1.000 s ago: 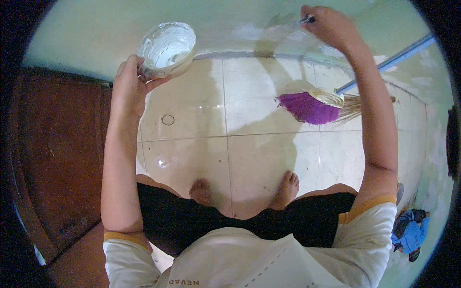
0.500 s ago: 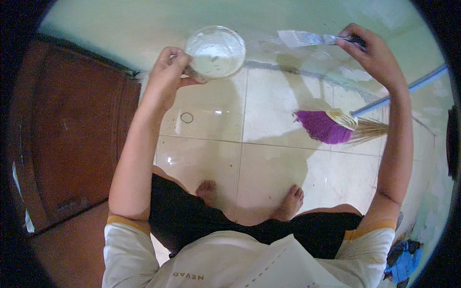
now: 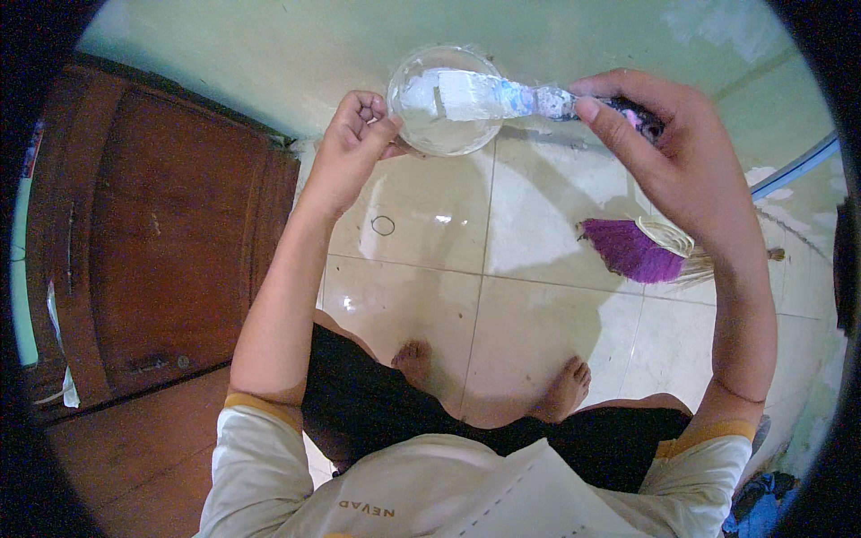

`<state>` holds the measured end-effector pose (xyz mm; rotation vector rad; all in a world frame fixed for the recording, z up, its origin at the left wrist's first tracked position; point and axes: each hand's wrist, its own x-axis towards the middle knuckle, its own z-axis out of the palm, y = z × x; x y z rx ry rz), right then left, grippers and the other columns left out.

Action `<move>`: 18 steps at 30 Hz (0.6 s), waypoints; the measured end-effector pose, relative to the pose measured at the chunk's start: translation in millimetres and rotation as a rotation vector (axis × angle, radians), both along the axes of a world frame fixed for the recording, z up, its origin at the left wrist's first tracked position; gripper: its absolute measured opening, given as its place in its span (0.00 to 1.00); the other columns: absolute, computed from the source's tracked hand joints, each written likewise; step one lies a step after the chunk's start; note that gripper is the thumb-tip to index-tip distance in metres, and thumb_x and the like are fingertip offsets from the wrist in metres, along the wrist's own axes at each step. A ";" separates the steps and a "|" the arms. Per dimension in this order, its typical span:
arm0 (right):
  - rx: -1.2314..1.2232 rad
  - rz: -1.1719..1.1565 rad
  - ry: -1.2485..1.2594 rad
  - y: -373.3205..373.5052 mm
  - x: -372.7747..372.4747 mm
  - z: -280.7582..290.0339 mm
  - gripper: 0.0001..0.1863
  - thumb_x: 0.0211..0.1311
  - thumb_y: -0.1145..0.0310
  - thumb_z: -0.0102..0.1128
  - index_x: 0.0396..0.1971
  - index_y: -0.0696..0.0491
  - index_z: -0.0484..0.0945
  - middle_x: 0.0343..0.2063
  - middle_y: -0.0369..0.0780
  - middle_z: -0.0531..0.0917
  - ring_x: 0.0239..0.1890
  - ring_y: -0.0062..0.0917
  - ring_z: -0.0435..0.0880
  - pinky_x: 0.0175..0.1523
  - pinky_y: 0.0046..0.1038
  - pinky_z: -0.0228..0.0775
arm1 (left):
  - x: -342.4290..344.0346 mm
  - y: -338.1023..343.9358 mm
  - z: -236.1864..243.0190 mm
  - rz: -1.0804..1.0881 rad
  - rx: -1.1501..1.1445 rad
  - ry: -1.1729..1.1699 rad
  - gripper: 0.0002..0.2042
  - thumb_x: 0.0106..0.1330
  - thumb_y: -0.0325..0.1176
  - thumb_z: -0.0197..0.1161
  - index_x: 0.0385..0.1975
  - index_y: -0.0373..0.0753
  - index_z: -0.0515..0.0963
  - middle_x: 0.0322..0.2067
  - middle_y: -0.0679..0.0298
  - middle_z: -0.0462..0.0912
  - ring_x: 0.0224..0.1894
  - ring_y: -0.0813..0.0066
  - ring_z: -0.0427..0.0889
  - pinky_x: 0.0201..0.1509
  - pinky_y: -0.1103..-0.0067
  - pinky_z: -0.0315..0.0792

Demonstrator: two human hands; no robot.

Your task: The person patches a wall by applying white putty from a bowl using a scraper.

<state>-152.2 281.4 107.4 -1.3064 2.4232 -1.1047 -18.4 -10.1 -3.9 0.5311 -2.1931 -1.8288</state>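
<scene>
My left hand (image 3: 354, 152) grips the left side of a small round translucent bowl (image 3: 421, 134) smeared with white paste. A paste-coated putty knife (image 3: 538, 100) lies across the upper part of the bowl, its wide white blade over the inside; whether it touches cannot be told. My right hand (image 3: 664, 157) is closed on the knife's dark, mottled handle, with the thumb along it. Behind both rises a pale green wall (image 3: 296, 72).
A dark wooden cabinet (image 3: 170, 224) stands at left. Tiled floor (image 3: 413, 247) holds a small dark ring (image 3: 383, 225), a purple broom (image 3: 632, 249) with a blue pole (image 3: 798, 170), and pale bristles beside it. Blue cloth (image 3: 760, 502) lies at lower right.
My left hand and the bowl have shifted rightward in view. My right hand has come down and inward, bringing the knife's blade from beside the wall to over the bowl.
</scene>
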 end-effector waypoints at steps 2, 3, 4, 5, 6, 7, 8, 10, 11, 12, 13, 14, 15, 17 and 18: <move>0.050 -0.024 0.039 0.6 5.7 0.7 0.12 0.66 0.66 0.61 0.40 0.61 0.81 0.27 0.37 0.81 0.30 0.18 0.75 0.36 0.22 0.68 | -0.4 0.4 0.1 -0.029 0.011 0.023 0.08 0.71 0.31 0.54 0.46 0.40 0.67 0.42 0.64 0.74 0.45 0.75 0.77 0.50 0.73 0.77; 0.018 -0.017 0.103 -0.5 6.6 -2.9 0.12 0.66 0.67 0.60 0.40 0.61 0.81 0.28 0.40 0.82 0.30 0.21 0.77 0.37 0.23 0.69 | -0.2 1.4 0.8 -0.030 -0.002 0.034 0.08 0.71 0.30 0.54 0.46 0.39 0.66 0.42 0.64 0.75 0.45 0.74 0.78 0.50 0.72 0.77; -0.011 -0.016 0.171 -1.3 7.8 -9.2 0.12 0.66 0.67 0.59 0.41 0.61 0.81 0.29 0.42 0.83 0.30 0.25 0.78 0.38 0.25 0.70 | -2.0 3.6 0.9 -0.036 -0.012 0.050 0.08 0.71 0.30 0.54 0.46 0.38 0.66 0.42 0.63 0.75 0.45 0.74 0.79 0.51 0.72 0.77; -0.040 -0.015 0.239 -2.1 8.6 -14.3 0.12 0.66 0.68 0.59 0.41 0.61 0.81 0.30 0.44 0.83 0.31 0.28 0.80 0.39 0.27 0.71 | -3.5 5.7 1.2 -0.041 -0.022 0.065 0.08 0.71 0.30 0.54 0.46 0.37 0.66 0.42 0.62 0.76 0.46 0.73 0.79 0.51 0.72 0.77; -0.032 -0.023 0.241 -2.9 9.1 -16.6 0.12 0.66 0.68 0.58 0.42 0.60 0.80 0.31 0.46 0.83 0.31 0.32 0.81 0.39 0.28 0.72 | -4.3 7.7 1.7 -0.037 -0.053 0.067 0.09 0.71 0.30 0.55 0.46 0.36 0.66 0.41 0.62 0.76 0.45 0.72 0.80 0.52 0.72 0.77; -0.029 -0.028 0.240 -4.7 10.1 -19.5 0.12 0.66 0.68 0.57 0.43 0.60 0.80 0.32 0.48 0.83 0.32 0.35 0.81 0.40 0.30 0.72 | -3.1 8.8 2.1 -0.028 -0.087 0.068 0.09 0.71 0.29 0.55 0.46 0.35 0.65 0.41 0.61 0.76 0.45 0.71 0.80 0.52 0.72 0.77; -0.026 -0.032 0.239 -6.3 10.9 -22.7 0.11 0.66 0.69 0.57 0.43 0.59 0.80 0.33 0.49 0.83 0.32 0.39 0.82 0.40 0.31 0.73 | -2.7 9.0 2.1 -0.019 -0.122 0.069 0.10 0.71 0.29 0.56 0.45 0.35 0.65 0.41 0.60 0.77 0.44 0.71 0.81 0.52 0.72 0.77; -0.030 -0.039 0.291 -8.8 11.4 -30.6 0.12 0.67 0.69 0.56 0.44 0.59 0.80 0.34 0.49 0.83 0.33 0.41 0.82 0.40 0.32 0.73 | -4.7 7.2 -4.6 -0.033 -0.094 0.121 0.11 0.70 0.29 0.57 0.46 0.34 0.65 0.41 0.59 0.77 0.43 0.70 0.81 0.52 0.73 0.77; -0.032 -0.043 0.318 -9.9 11.3 -34.0 0.12 0.67 0.69 0.55 0.44 0.58 0.80 0.34 0.49 0.82 0.33 0.42 0.82 0.40 0.33 0.73 | -6.5 6.6 -5.9 -0.041 -0.081 0.148 0.12 0.70 0.29 0.58 0.46 0.34 0.65 0.41 0.59 0.77 0.43 0.70 0.81 0.52 0.73 0.77; -0.052 -0.048 0.315 -10.6 11.4 -36.5 0.12 0.67 0.68 0.55 0.44 0.58 0.80 0.35 0.49 0.82 0.34 0.43 0.82 0.40 0.34 0.73 | -7.3 7.1 -6.3 -0.020 -0.092 0.148 0.12 0.69 0.30 0.59 0.46 0.34 0.65 0.41 0.59 0.77 0.43 0.70 0.81 0.52 0.74 0.77; -0.066 -0.053 0.308 -11.3 11.7 -38.6 0.12 0.67 0.68 0.55 0.45 0.58 0.80 0.35 0.49 0.83 0.34 0.43 0.82 0.40 0.34 0.73 | -7.8 12.1 -4.3 -0.001 -0.097 0.144 0.13 0.69 0.30 0.59 0.46 0.34 0.64 0.41 0.58 0.77 0.44 0.69 0.81 0.52 0.74 0.77; -0.079 -0.059 0.302 -12.2 11.5 -40.6 0.12 0.67 0.68 0.54 0.45 0.58 0.80 0.36 0.49 0.83 0.35 0.44 0.82 0.40 0.35 0.74 | -8.5 16.2 -2.9 0.019 -0.102 0.140 0.13 0.69 0.30 0.60 0.46 0.34 0.64 0.41 0.58 0.77 0.44 0.69 0.81 0.52 0.74 0.77; -0.077 -0.063 0.326 -13.6 10.9 -42.7 0.12 0.67 0.68 0.54 0.45 0.57 0.79 0.35 0.48 0.82 0.34 0.43 0.82 0.39 0.35 0.73 | -9.5 18.6 -2.9 0.027 -0.103 0.152 0.13 0.69 0.31 0.60 0.46 0.34 0.64 0.41 0.58 0.77 0.45 0.69 0.81 0.53 0.74 0.77; -0.071 -0.075 0.378 -19.2 10.2 -44.2 0.12 0.67 0.67 0.54 0.46 0.56 0.79 0.34 0.47 0.82 0.33 0.43 0.81 0.38 0.36 0.73 | -12.6 19.9 -1.8 0.041 -0.104 0.180 0.14 0.68 0.32 0.61 0.46 0.34 0.64 0.40 0.58 0.77 0.45 0.69 0.81 0.53 0.73 0.77; -0.059 -0.078 0.387 -21.8 9.6 -43.6 0.12 0.67 0.67 0.54 0.46 0.56 0.79 0.33 0.47 0.81 0.32 0.42 0.81 0.37 0.36 0.73 | -14.9 22.1 0.4 0.043 -0.067 0.193 0.13 0.68 0.29 0.61 0.44 0.34 0.63 0.40 0.59 0.75 0.45 0.72 0.79 0.51 0.76 0.76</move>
